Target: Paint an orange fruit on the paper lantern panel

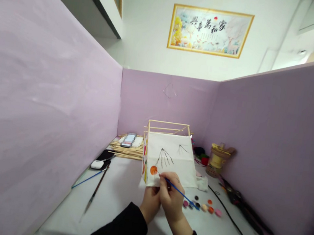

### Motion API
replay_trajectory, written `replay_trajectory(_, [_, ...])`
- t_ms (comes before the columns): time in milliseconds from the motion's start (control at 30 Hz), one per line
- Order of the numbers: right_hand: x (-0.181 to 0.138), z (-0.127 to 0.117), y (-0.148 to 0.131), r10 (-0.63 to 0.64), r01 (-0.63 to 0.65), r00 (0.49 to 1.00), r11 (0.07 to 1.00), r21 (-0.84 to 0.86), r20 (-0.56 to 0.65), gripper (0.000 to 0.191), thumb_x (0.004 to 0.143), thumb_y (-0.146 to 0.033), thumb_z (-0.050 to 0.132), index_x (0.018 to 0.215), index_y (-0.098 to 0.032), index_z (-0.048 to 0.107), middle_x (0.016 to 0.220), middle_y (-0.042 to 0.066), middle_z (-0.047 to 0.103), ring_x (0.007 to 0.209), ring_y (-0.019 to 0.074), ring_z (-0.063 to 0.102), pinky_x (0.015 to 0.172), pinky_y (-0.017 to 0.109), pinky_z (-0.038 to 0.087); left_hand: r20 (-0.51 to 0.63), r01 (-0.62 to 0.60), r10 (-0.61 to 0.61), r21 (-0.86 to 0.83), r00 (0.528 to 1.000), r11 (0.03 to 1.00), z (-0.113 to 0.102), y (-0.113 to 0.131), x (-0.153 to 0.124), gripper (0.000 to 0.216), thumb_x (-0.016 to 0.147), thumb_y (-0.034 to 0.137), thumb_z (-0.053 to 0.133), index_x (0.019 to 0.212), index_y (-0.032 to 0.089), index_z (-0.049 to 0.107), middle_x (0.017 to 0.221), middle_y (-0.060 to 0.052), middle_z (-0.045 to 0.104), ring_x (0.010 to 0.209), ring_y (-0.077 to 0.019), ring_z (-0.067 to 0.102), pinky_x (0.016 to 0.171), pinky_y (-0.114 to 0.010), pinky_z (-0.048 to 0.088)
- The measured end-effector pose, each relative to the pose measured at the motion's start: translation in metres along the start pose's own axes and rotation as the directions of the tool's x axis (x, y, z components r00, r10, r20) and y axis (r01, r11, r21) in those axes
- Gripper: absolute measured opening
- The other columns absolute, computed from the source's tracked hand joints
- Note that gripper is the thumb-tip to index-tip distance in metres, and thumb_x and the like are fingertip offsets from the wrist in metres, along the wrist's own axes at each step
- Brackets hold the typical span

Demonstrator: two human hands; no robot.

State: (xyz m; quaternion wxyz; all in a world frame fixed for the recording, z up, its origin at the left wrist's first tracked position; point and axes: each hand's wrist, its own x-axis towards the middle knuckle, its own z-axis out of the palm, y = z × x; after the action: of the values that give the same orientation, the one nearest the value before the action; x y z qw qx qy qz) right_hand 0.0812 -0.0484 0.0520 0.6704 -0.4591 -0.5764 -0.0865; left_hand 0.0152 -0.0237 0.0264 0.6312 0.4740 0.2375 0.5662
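A paper-covered lantern box (172, 156) on a wooden stick frame stands on the white table (123, 194). Black branch strokes and an orange dot are painted on its front. My right hand (173, 200) pinches a thin blue paintbrush (179, 191), its tip touching the paper beside the orange dot. Partly hidden behind the right one, my left hand (150, 201) grips the lantern's lower front edge.
Paint blobs (204, 206) lie to the right of my hands. Two more brushes (94, 186), a white earbud case (97, 164), a phone (128, 139) on a pile of bamboo sticks (128, 151), a thread holder (217, 160) and a black cable (235, 226) lie around. Purple partitions enclose the desk.
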Motion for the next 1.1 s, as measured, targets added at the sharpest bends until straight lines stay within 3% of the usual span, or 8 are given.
replay_trajectory(367, [-0.001,-0.0003,0.0001,-0.02,0.02,1.0,0.999,0.047,0.011,0.011,0.084,-0.017,0.052,0.085,-0.021,0.061,0.079,0.003,0.063,0.076,0.0173,0.06,0.07,0.031,0.05,0.035,-0.019,0.017,0.038,0.999,0.999,-0.0015,-0.003,0.0013,0.036,0.063,0.043,0.076,0.081,0.012,0.07,0.074,-0.01,0.072,0.078,-0.0252,0.066,0.084,-0.041,0.051])
replay_trajectory(567, [-0.0003,0.0011,-0.0003,-0.001,0.0,0.999,1.0,0.024,0.039,0.011,0.085,-0.017,0.053,0.088,-0.022,0.062,0.08,0.003,0.063,0.077,0.0166,0.06,0.071,0.031,0.049,0.018,-0.043,0.042,0.033,0.999,0.999,-0.001,-0.0021,0.0005,0.038,0.065,0.044,0.075,0.086,0.013,0.069,0.085,-0.012,0.073,0.085,-0.0268,0.066,0.083,-0.04,0.051])
replay_trajectory(733, [-0.0004,0.0004,0.0008,0.032,-0.032,0.999,0.999,0.019,0.013,0.01,0.085,-0.02,0.053,0.085,-0.021,0.063,0.079,0.003,0.064,0.077,0.0173,0.061,0.07,0.031,0.05,0.036,-0.014,0.012,0.055,0.999,0.998,-0.0002,-0.0004,0.0001,0.036,0.065,0.044,0.075,0.081,0.012,0.069,0.077,-0.01,0.072,0.082,-0.0268,0.066,0.085,-0.041,0.051])
replay_trajectory(900, [0.0,0.0012,-0.0003,0.03,-0.03,0.999,0.999,0.013,0.042,0.011,0.085,-0.02,0.053,0.085,-0.021,0.063,0.079,0.003,0.064,0.075,0.0165,0.061,0.069,0.029,0.05,0.022,-0.038,0.037,0.031,0.999,0.999,-0.0002,-0.0008,0.0008,0.037,0.065,0.043,0.074,0.087,0.013,0.069,0.085,-0.011,0.073,0.085,-0.0261,0.066,0.084,-0.039,0.051])
replay_trajectory(1100, [-0.0008,0.002,0.0007,0.043,-0.044,0.999,0.999,0.012,0.029,0.01,0.085,-0.02,0.053,0.086,-0.021,0.063,0.079,0.003,0.064,0.076,0.0163,0.061,0.069,0.029,0.05,0.01,-0.026,0.026,0.036,1.0,0.999,0.0002,0.0026,-0.0009,0.033,0.063,0.042,0.076,0.077,0.012,0.069,0.078,-0.01,0.071,0.083,-0.0261,0.066,0.087,-0.042,0.05])
